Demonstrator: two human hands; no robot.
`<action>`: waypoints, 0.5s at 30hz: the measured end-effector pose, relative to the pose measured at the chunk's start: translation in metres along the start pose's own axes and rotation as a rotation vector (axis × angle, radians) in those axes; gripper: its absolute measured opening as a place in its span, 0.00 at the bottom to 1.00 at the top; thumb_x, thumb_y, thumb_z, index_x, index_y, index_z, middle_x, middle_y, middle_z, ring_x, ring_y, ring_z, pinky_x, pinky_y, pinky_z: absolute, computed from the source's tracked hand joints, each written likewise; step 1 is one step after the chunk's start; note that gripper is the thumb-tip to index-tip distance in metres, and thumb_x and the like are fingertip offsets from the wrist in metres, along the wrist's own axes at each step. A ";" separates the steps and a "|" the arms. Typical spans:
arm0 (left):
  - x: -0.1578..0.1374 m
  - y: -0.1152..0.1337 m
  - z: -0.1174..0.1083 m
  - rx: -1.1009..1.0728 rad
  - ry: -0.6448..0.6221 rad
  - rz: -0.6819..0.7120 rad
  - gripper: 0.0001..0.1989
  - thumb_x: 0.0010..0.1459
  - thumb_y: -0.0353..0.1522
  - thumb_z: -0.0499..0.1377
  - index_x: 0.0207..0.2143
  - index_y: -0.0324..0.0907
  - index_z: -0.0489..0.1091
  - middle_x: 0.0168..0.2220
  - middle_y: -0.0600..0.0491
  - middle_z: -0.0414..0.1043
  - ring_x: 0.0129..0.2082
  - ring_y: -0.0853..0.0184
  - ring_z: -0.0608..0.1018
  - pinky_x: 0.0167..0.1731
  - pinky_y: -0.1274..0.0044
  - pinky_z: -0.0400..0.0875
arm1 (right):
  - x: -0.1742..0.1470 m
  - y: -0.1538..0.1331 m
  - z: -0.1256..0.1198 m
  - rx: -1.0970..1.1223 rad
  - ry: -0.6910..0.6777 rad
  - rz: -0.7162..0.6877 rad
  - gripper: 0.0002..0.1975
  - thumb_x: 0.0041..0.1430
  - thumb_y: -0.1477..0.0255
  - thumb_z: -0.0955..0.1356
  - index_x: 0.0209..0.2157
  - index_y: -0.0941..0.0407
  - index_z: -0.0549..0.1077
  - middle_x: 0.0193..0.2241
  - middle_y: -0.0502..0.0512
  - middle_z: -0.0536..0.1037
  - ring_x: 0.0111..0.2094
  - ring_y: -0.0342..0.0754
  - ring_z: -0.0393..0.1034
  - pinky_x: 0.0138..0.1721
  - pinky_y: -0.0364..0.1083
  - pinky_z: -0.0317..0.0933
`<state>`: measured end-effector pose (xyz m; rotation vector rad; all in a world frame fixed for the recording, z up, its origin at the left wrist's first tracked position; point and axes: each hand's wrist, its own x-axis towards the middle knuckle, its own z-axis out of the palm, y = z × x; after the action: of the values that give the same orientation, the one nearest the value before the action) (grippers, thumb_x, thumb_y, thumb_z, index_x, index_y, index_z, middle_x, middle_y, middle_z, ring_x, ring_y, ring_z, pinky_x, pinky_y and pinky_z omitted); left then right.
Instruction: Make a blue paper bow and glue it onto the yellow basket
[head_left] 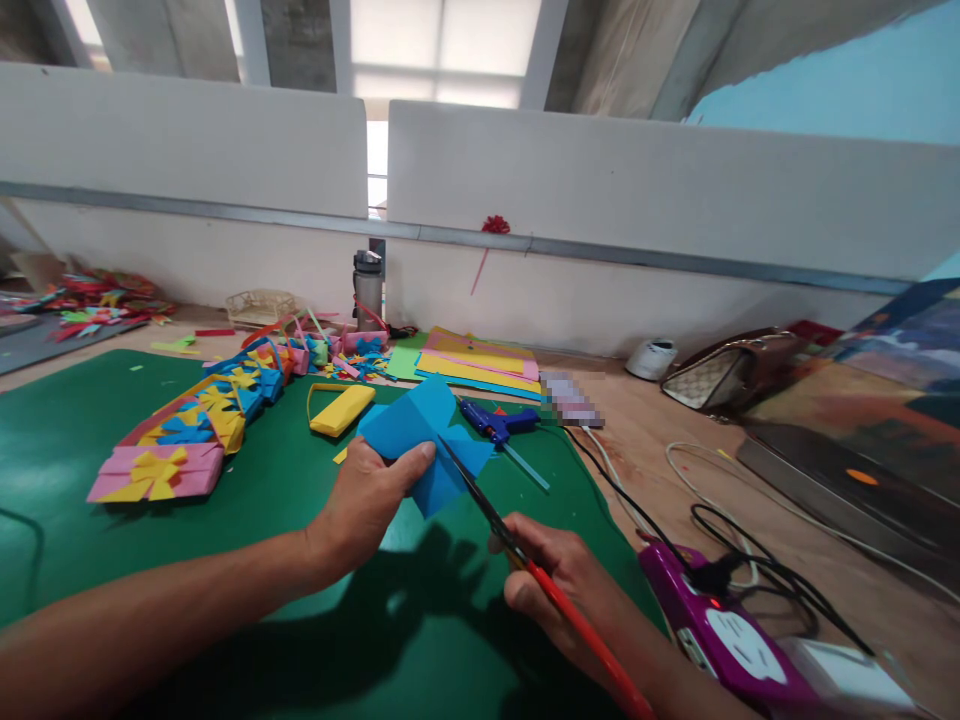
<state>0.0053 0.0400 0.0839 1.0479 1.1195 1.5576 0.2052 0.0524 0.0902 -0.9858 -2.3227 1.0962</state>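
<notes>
My left hand (367, 500) grips a folded piece of blue paper (416, 420), its thumb pressed on top, above the green mat (300, 640). In my right hand (555, 580) is a pair of scissors (517, 560) with red handles and dark blades. The blade tips reach the right part of the paper; whether they are cutting into it I cannot tell. A yellow paper bag (341, 411) with a strap lies beyond my left hand. Just behind the paper rests a blue glue gun (499, 422) with a clear glue stick.
Several paper bags with bows (161, 470) stand in a row at left. Behind are coloured sheets (480, 365), paper scraps (360, 370) and a bottle (367, 290). A purple power strip (720, 620) with black cables (795, 580) lies at right, near a handbag (727, 370).
</notes>
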 end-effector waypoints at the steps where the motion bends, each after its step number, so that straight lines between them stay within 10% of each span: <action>1: 0.000 0.000 0.000 -0.001 0.001 -0.001 0.14 0.50 0.38 0.61 0.19 0.40 0.64 0.21 0.55 0.65 0.29 0.65 0.72 0.31 0.74 0.70 | 0.000 -0.001 0.000 0.000 0.003 0.003 0.02 0.49 0.72 0.62 0.27 0.56 0.62 0.20 0.43 0.57 0.20 0.39 0.47 0.20 0.40 0.45; 15: 0.000 -0.002 0.001 -0.031 -0.009 -0.017 0.13 0.49 0.39 0.62 0.23 0.38 0.67 0.22 0.55 0.67 0.25 0.69 0.70 0.26 0.77 0.68 | -0.003 -0.005 0.003 0.005 0.030 0.007 0.05 0.53 0.70 0.61 0.28 0.56 0.65 0.20 0.44 0.61 0.20 0.40 0.50 0.21 0.40 0.48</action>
<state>0.0068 0.0403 0.0823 1.0210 1.0918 1.5506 0.2032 0.0469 0.0927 -1.0020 -2.2931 1.0826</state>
